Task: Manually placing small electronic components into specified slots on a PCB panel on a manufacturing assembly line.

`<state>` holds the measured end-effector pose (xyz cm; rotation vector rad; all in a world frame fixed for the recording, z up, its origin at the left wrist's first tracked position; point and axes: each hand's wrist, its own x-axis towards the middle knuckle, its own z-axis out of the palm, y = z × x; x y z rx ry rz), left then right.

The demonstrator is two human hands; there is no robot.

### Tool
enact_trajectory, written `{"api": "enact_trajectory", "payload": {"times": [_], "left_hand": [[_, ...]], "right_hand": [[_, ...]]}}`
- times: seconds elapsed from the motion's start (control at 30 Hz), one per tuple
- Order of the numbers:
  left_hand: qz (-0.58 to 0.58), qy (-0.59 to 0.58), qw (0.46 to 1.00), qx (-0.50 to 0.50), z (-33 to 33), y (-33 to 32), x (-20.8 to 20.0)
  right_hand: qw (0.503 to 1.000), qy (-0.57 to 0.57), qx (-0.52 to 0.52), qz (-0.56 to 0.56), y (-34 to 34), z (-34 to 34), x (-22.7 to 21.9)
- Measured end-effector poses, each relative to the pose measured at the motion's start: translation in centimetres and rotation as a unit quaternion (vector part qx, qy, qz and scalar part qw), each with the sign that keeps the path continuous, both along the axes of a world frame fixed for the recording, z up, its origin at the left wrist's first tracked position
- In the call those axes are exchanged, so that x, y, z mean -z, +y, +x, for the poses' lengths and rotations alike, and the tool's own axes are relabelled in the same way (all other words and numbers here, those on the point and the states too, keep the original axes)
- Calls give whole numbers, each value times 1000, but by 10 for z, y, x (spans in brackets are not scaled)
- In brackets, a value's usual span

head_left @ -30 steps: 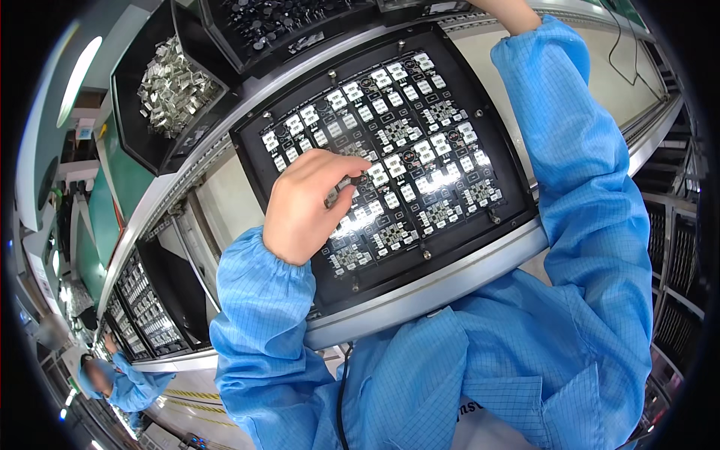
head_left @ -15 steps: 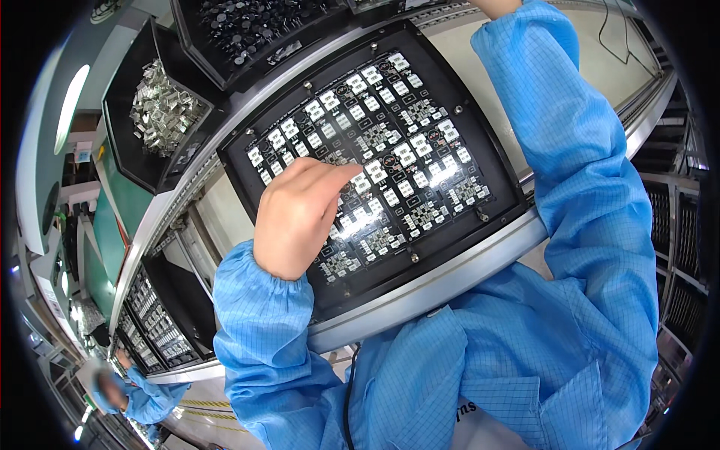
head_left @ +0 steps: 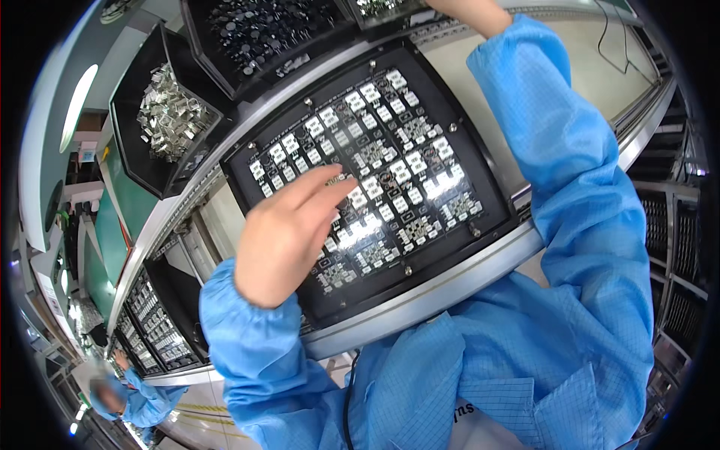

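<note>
A black carrier tray (head_left: 442,82) holds circuit boards (head_left: 375,154) set with rows of white rectangular connectors and small components. Over the left half of these boards hovers my left hand (head_left: 281,232), fingers stretched forward and a little apart; nothing shows between them. The thumb is partly hidden beneath the hand. At the top edge, my right hand (head_left: 472,11) reaches toward a bin of small shiny parts (head_left: 382,7). Its fingers lie outside the picture, so whether it holds anything is hidden.
Left of the tray stands a black bin of silver metal parts (head_left: 174,116). Behind is a bin of dark round-headed components (head_left: 266,30). A metal rail (head_left: 427,281) runs along the near side. Another loaded tray (head_left: 157,322) and a co-worker (head_left: 131,397) are at lower left.
My left hand has drawn slightly left and toward me, its fingers spreading from a pinch. My right hand has come a little lower, showing more of itself at the top edge.
</note>
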<state>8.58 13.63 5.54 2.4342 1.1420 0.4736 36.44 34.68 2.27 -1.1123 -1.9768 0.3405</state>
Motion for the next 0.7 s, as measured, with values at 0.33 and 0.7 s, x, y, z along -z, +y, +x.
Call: {"api": "enact_trajectory", "payload": {"times": [0.33, 0.7], "left_hand": [[454, -76, 872, 167, -42, 143, -25], [266, 403, 868, -115, -39, 149, 15]], "right_hand": [[997, 3, 27, -71, -25, -27, -22], [979, -11, -206, 2, -109, -92, -31]]}}
